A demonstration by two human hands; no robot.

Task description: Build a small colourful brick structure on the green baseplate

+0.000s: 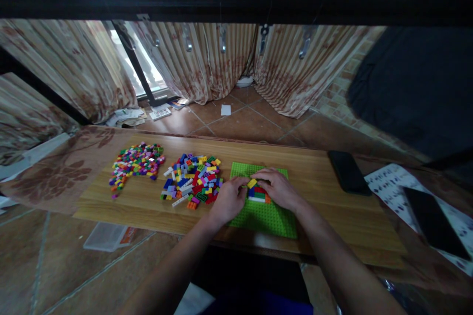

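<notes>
Right now your left hand point(228, 200) and right hand point(279, 188) meet over the green baseplate point(266, 216), which lies flat on the wooden table point(325, 206) just in front of you. Between them sits a small brick build point(258, 192) of red, blue, green and white layers with an orange piece at its right edge, planted near the middle of the plate. Your fingertips pinch a yellow brick point(252, 183) at the top of that stack: the left hand's fingers curl in from the left, and the right hand arches over from behind, fingers bent around the build. Whether the yellow brick is seated or only resting on top cannot be told.

These bricks look light, hard and smooth, so they should slip if pinched on the studs; taking them by the flat side walls seems safer. The plate is thin and probably slides, so a steadying finger on it would help.

Just left of the plate lies a pile of larger mixed bricks point(194, 177), and farther left a heap of smaller pieces point(135, 162). A dark phone point(348, 172) rests toward the far right of the table.
</notes>
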